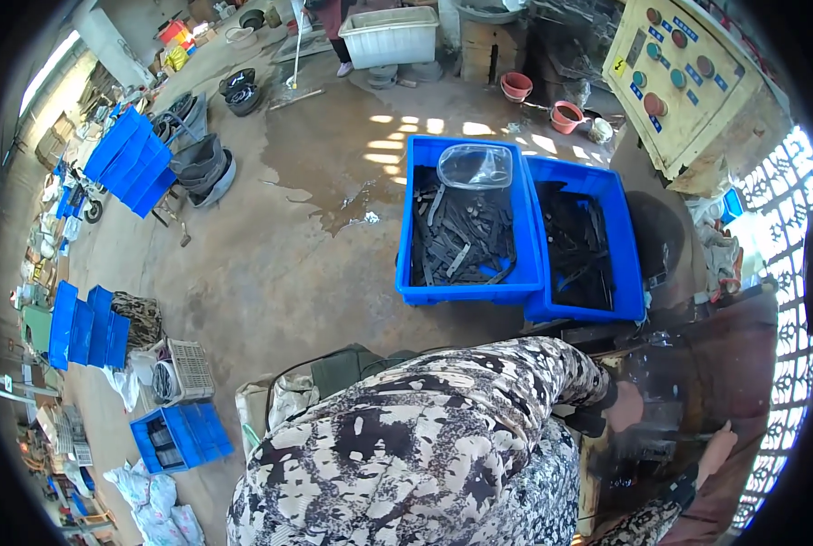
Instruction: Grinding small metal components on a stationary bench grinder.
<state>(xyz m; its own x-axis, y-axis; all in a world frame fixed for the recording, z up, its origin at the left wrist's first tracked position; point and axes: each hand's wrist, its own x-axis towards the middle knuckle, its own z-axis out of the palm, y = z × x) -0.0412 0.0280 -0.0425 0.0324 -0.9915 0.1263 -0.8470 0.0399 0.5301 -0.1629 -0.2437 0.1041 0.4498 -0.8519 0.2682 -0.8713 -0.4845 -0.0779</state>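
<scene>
My left hand [625, 407] reaches out of a black-and-white patterned sleeve [506, 382] with a dark cuff, over a dark, wet-looking machine area at the lower right. Its fingers are blurred, so their grip cannot be made out. My right hand [717, 449] is at the right side of the same area, with a finger stretched out along the dark brown panel [725, 364]. Between the hands lies a dark, ribbed block [647, 450], too dim to name. Just ahead stand two blue bins [470, 293] holding black strip-like pieces [465, 232].
A clear plastic container [475, 166] rests on the nearer-left bin's contents. A cream control box [679, 82] with several buttons stands at the upper right. Blue crates [183, 437] and a beige basket [191, 369] are left. Far off, a person stands by a white tub [388, 36].
</scene>
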